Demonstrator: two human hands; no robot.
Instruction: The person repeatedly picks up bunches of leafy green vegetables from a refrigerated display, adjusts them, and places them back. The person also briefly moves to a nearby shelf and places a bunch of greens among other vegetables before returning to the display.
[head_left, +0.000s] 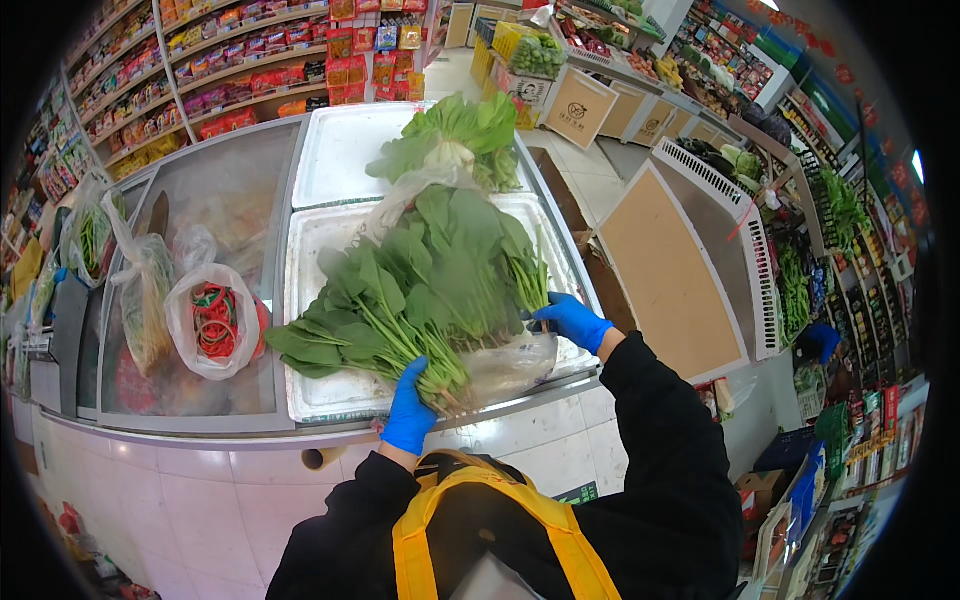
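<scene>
My left hand (411, 411), in a blue glove, grips the root end of a large bunch of spinach (375, 315) whose leaves fan out to the left. My right hand (576, 321), also gloved in blue, pinches a smaller bunch of spinach stems (534, 283) near their lower ends. Between the hands lies a pile of spinach (457, 259), roots towards me, partly over a clear plastic bag (517, 367). Under it is a white foam tray (311, 259). A second foam tray (345, 150) behind holds pale-stemmed leafy greens (469, 131).
Both trays rest on a glass-topped chest freezer (232, 176). On its left lie a plastic bag of red ties (217, 330), a tied bag (146, 300) and a knife (159, 214). A tan board (664, 277) and produce racks stand right; packed shelves (247, 60) stand behind.
</scene>
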